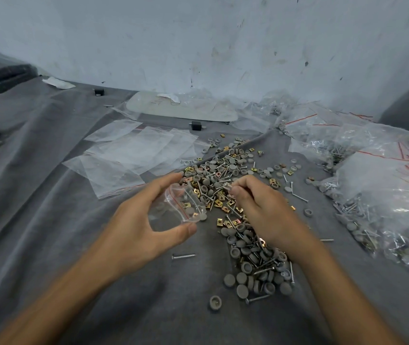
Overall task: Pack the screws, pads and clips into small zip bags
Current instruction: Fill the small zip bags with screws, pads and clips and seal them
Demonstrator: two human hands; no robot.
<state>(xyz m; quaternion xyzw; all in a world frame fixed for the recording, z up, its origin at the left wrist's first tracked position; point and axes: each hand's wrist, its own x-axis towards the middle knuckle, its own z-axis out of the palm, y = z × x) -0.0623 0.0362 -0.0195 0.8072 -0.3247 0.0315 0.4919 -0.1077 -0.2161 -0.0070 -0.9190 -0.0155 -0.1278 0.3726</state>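
The small zip bag [181,207] is sitting in the left hand [138,225] above the grey cloth [49,195], just left of the loose pile [223,175], with its mouth gaping open. The thumb and curled fingers are gripping it. A few pads and clips are lying inside; no screws can be confirmed in it.

The right hand [255,207] is hovering over the pile with its fingertips pinching a small part [227,186], too blurred to identify, near the bag's mouth.

Loose pads [242,278], clips [223,221] and screws [183,256] are spreading across the cloth in quantity. Empty bags [133,150] are lying flat beyond the left hand. Filled bags [385,195] are heaping up at the right.

Assessment: packing is partway through. This bag is only partly loaded, and many more remain to be filled.
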